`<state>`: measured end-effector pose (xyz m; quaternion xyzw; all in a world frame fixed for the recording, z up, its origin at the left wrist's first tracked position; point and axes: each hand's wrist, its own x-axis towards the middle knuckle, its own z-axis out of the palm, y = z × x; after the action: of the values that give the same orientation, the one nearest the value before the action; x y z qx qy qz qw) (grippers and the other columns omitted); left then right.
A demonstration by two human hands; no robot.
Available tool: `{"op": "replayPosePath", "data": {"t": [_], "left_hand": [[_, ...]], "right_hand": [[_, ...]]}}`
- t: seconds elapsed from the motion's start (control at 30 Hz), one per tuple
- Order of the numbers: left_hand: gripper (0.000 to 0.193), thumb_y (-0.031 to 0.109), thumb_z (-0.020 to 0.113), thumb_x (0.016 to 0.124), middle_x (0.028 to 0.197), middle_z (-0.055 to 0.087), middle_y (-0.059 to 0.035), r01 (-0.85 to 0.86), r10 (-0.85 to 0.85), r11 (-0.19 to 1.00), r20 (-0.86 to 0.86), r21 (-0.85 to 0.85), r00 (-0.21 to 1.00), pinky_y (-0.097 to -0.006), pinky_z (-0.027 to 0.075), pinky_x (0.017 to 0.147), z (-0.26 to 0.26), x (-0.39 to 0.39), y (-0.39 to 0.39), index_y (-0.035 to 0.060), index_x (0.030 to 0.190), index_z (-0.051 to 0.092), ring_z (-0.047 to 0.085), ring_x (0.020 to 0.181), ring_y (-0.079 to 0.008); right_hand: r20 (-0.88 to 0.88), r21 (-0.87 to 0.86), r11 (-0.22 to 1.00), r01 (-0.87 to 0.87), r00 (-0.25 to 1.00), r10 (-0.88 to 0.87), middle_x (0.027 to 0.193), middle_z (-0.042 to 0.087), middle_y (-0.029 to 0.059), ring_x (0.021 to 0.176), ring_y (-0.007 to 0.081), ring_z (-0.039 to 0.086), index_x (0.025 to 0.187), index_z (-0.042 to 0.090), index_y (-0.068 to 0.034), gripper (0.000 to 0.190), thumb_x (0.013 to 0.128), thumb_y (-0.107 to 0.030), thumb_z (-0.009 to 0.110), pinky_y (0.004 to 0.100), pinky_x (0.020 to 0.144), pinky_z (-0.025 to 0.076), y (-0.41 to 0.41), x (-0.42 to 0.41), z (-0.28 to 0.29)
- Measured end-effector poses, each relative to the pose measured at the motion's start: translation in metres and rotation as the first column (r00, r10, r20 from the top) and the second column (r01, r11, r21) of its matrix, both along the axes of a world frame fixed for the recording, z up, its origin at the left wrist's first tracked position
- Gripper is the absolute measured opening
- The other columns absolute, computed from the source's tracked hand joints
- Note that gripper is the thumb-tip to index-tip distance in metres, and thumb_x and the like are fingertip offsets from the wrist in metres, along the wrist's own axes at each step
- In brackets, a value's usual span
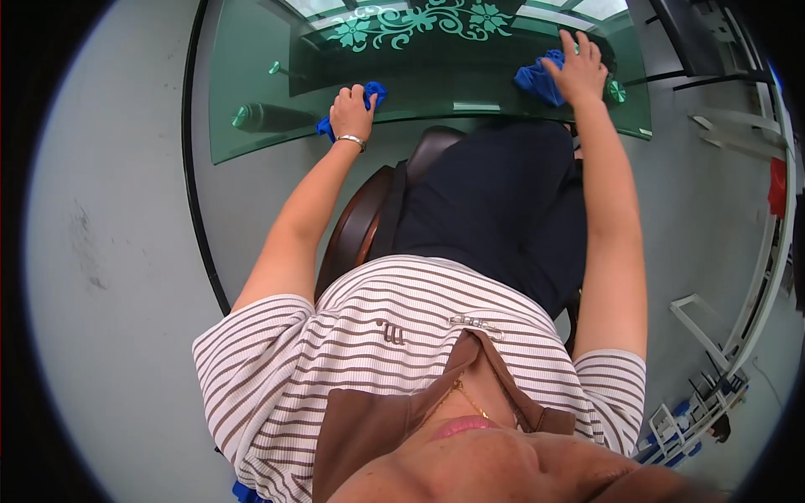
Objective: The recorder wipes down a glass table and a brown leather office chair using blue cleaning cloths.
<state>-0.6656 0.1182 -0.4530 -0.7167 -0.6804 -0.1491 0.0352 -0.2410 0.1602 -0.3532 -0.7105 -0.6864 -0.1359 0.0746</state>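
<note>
In the head view my left hand (353, 113) is closed around a bunched blue cloth (375, 92), at the near edge of a dark green glass table (415, 94). Parts of that cloth stick out on both sides of the fist. Over on the right, my right hand (580, 70) is spread above the glass with its fingers apart. A second crumpled blue cloth (542, 82) lies just left of it, partly behind the thumb; whether thumb and cloth touch is unclear. A silvery bracelet is on the left wrist.
Round metal fittings show at the tabletop's left (239, 117) and right (617, 92). Light floral decoration (421, 24) marks the glass. A brown chair (357, 217) is under me. To the right stand a black chair (687, 38) and white metal frames (698, 327). Part of a person (721, 429) shows at lower right.
</note>
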Motion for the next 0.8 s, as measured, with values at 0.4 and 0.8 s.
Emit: {"op": "replayPosePath", "data": {"t": [0.4, 0.8], "left_hand": [[0.036, 0.043, 0.060, 0.092, 0.102, 0.060, -0.0170, 0.586, -0.415, 0.642, 0.418, -0.494, 0.808, -0.0452, 0.049, 0.080, 0.028, 0.044, -0.060, 0.0097, 0.106, 0.056, 0.061, 0.095, -0.0380], [0.029, 0.038, 0.056, 0.093, 0.098, 0.062, -0.0164, 0.506, -0.550, 0.767, 0.003, -0.395, 0.835, -0.0469, 0.053, 0.076, 0.012, 0.124, -0.044, 0.0123, 0.108, 0.058, 0.065, 0.089, -0.0367]], "right_hand": [[0.300, -0.412, 0.653, 0.635, 0.771, -0.561, 0.133, 0.051, 0.0092, 0.122, 0.0304, 0.050, 0.125, 0.055, -0.019, 0.044, 0.086, -0.037, 0.063, 0.0462, 0.094, 0.048, -0.270, 0.218, 0.002], [-0.445, -0.893, 0.447, 0.047, 0.042, -0.894, 0.106, 0.062, 0.0083, 0.090, 0.0224, 0.060, 0.124, 0.054, -0.010, 0.046, 0.092, -0.043, 0.060, 0.0371, 0.079, 0.051, -0.576, 0.218, -0.074]]}}
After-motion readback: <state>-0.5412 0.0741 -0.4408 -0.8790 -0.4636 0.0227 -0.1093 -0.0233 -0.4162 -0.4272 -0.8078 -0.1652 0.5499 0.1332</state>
